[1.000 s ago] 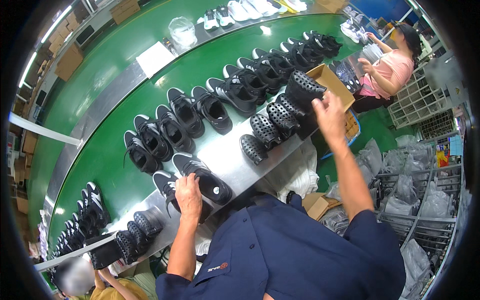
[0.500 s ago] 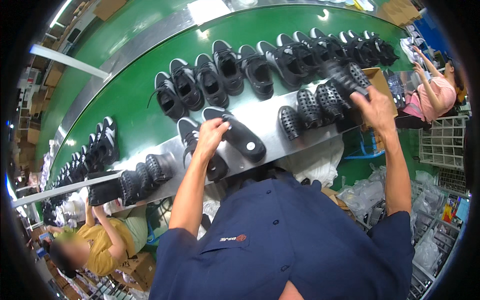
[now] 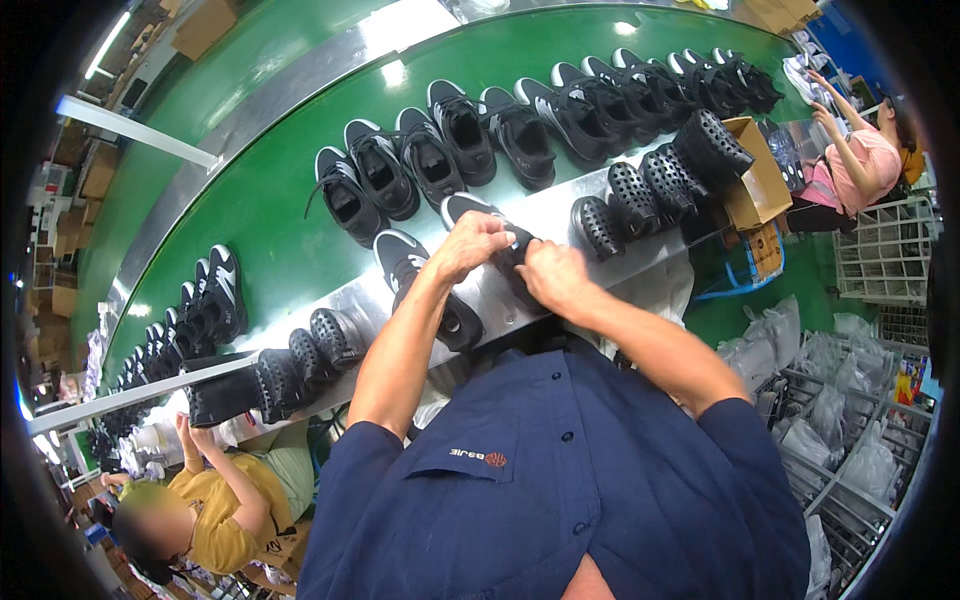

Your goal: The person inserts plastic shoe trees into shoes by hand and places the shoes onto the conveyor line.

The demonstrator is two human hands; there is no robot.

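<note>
A black shoe with a grey toe (image 3: 463, 206) lies across the metal ledge in front of me. My left hand (image 3: 474, 246) is closed on its upper near the laces, thumb and fingers pinched together. On the other side of the opening, my right hand (image 3: 556, 274) has its fingers curled closed on the shoe's edge. Both hands hide much of the shoe, including what each fingertip grips. Just to the left sits a similar black and grey shoe (image 3: 455, 318), untouched. Several perforated black plastic shells (image 3: 598, 228) stand to the right of my right hand.
A row of black shoes (image 3: 430, 165) runs along the green conveyor belt (image 3: 275, 160) beyond the ledge. An open cardboard box (image 3: 762, 170) stands at right. More perforated shells (image 3: 275, 385) sit at left. One person (image 3: 235, 490) works at left, another (image 3: 865, 170) at far right.
My right hand has moved left from the perforated shells to the shoe. The shells it held now stand by the box. The left hand has shifted right.
</note>
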